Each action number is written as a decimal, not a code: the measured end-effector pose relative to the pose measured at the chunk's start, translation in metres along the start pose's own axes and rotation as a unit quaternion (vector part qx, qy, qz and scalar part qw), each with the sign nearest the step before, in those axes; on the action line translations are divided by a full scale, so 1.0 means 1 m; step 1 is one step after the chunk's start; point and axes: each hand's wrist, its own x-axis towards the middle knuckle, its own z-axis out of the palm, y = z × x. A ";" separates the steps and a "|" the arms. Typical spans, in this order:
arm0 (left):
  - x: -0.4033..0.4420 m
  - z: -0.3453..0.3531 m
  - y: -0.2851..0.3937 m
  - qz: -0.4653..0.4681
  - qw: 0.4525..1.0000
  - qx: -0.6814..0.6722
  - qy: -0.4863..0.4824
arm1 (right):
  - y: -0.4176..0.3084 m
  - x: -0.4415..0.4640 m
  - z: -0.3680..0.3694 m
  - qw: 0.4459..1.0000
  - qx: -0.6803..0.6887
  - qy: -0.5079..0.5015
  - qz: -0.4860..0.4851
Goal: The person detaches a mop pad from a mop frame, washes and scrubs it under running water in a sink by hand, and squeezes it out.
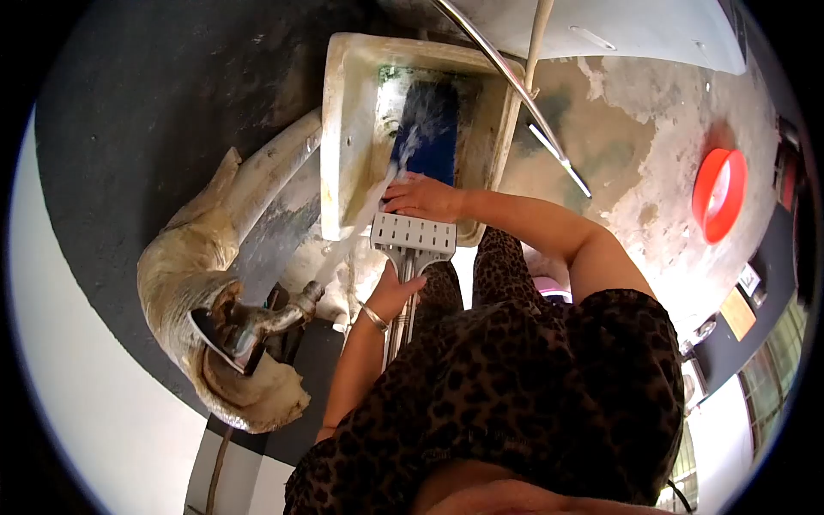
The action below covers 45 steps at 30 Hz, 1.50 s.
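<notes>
Where water [367,209] streams: right hand [425,197] beside mop head [414,233], finger grip unclear;
Pole [400,333]: left hand [393,296] clasps it below mop head, apparently steadying.

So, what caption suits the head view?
Left hand holding a slotted white tool, right hand at running water over a sink.

Mop [414,236]: pale grey flat head with two rows of slots, lying crosswise at the sink's [334,137] near edge; metal handle runs nearward, slightly left.
</notes>
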 end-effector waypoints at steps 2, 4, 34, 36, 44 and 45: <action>0.003 0.001 -0.011 0.038 0.999 0.008 0.011 | 0.011 0.002 0.015 0.997 -0.027 0.072 -0.026; 0.003 -0.001 -0.013 0.057 0.998 0.014 0.023 | 0.018 0.010 0.012 0.995 -0.033 0.086 -0.029; 0.006 -0.003 -0.014 -0.008 1.000 0.019 -0.007 | 0.068 -0.033 0.039 0.939 0.036 0.154 0.307; 0.005 0.002 -0.012 0.028 0.998 0.049 0.013 | 0.026 -0.056 0.049 0.931 0.098 0.169 0.307; 0.017 0.005 -0.031 0.078 0.996 0.034 0.026 | -0.018 -0.052 0.033 0.677 0.511 0.301 0.436; 0.012 0.009 -0.023 0.074 0.995 0.048 0.035 | -0.012 -0.049 0.029 0.641 0.551 0.290 0.448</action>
